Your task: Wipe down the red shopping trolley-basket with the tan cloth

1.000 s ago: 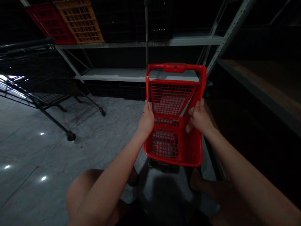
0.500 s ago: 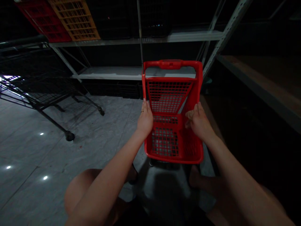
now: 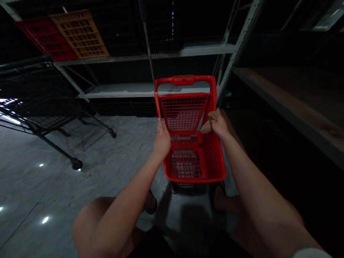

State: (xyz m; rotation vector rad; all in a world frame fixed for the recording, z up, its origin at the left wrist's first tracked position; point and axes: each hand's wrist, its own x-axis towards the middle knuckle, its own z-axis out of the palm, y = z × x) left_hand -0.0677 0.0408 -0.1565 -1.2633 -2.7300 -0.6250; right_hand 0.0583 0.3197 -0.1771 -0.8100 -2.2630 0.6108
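Observation:
A small red plastic shopping cart [image 3: 195, 178] with a grid floor and back stands upright between my legs, its handle at the far side. My left hand [image 3: 162, 140] grips the left rim, with straight fingers along the outer side; its thumb is hidden. Over the right rim, my right hand [image 3: 219, 123] is closed on a crumpled brown cloth [image 3: 206, 127]. Part of the cloth hangs inside the basket against the right wall. The dim light blurs the cloth's details.
A dark wire shopping cart [image 3: 43, 122] stands at the left on the grey tiled floor [image 3: 120, 154]. Behind is a metal shelf [image 3: 123, 90] with a red crate [image 3: 47, 39] and a yellow crate [image 3: 79, 34]. A low ledge [image 3: 290, 104] runs along the right.
My right hand has moved farther along the right rim, toward the handle, and the brown cloth shows more plainly. My left hand stays on the left rim. The whole view has shifted slightly.

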